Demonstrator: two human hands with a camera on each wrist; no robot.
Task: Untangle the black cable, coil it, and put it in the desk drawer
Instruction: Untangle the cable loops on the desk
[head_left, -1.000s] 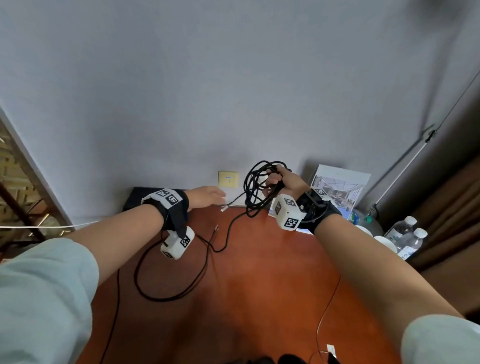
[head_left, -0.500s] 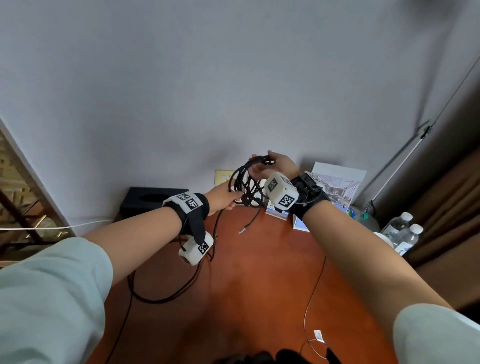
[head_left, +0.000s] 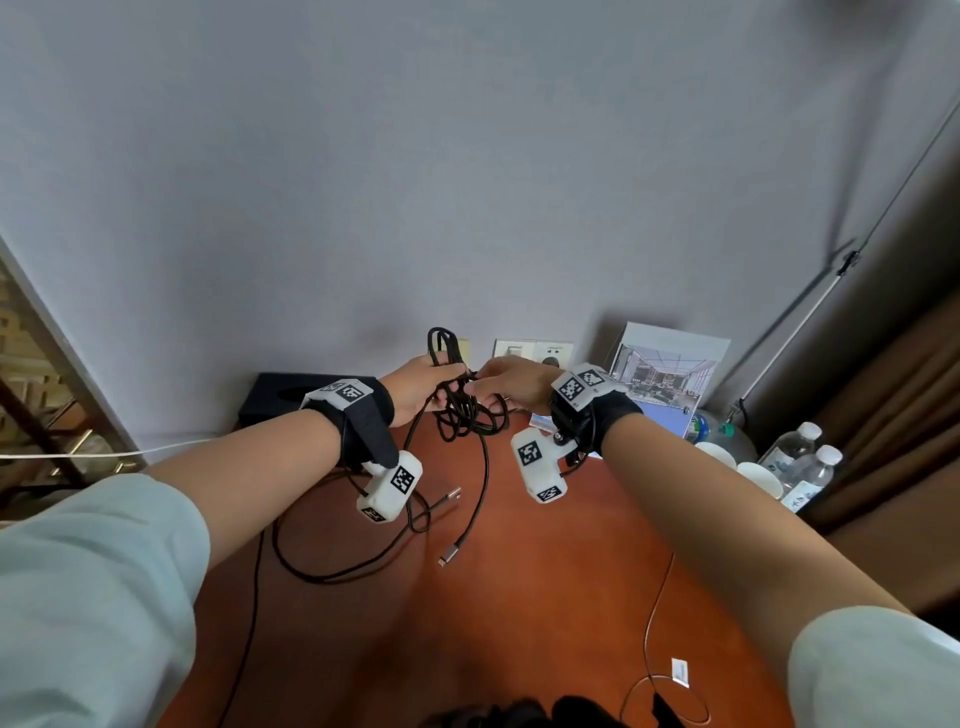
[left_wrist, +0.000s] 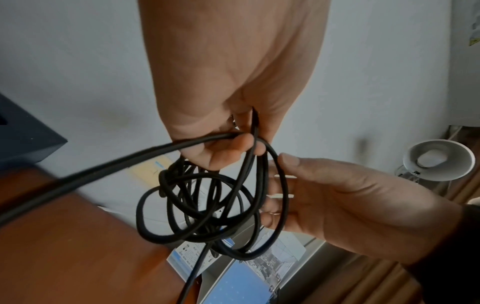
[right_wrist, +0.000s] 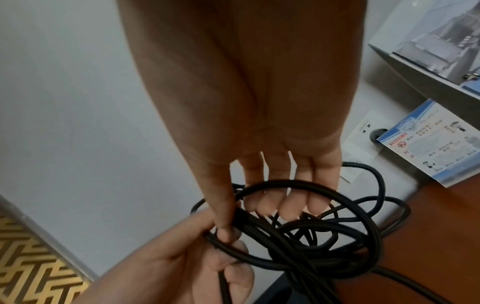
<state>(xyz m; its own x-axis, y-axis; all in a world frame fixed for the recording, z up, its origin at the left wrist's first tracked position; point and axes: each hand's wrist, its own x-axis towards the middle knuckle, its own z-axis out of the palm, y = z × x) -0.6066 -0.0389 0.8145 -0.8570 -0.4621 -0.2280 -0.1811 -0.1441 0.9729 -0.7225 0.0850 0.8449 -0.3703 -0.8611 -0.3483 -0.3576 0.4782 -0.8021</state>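
The black cable (head_left: 467, 415) hangs as a tangled bundle of loops above the back of the reddish desk (head_left: 545, 597). My left hand (head_left: 441, 387) grips several strands at the top of the bundle, fingers curled round them (left_wrist: 233, 144). One loop sticks up above that fist. My right hand (head_left: 483, 387) is beside it, its straight fingers (right_wrist: 285, 205) pushed through the loops and the thumb touching the strands. In the left wrist view the right hand (left_wrist: 275, 185) lies behind the tangle (left_wrist: 207, 205). A long tail trails down onto the desk, with two plug ends (head_left: 448, 556) lying there.
A black box (head_left: 291, 395) stands at the back left by the wall. Wall sockets (head_left: 535, 351), a picture stand (head_left: 670, 374), white cups (head_left: 748, 467) and water bottles (head_left: 800, 457) crowd the back right. A thin white wire (head_left: 654, 623) lies front right.
My left hand moved right from beside the bundle and took hold of its top. The right hand, which gripped it before, now has straight fingers in the loops.
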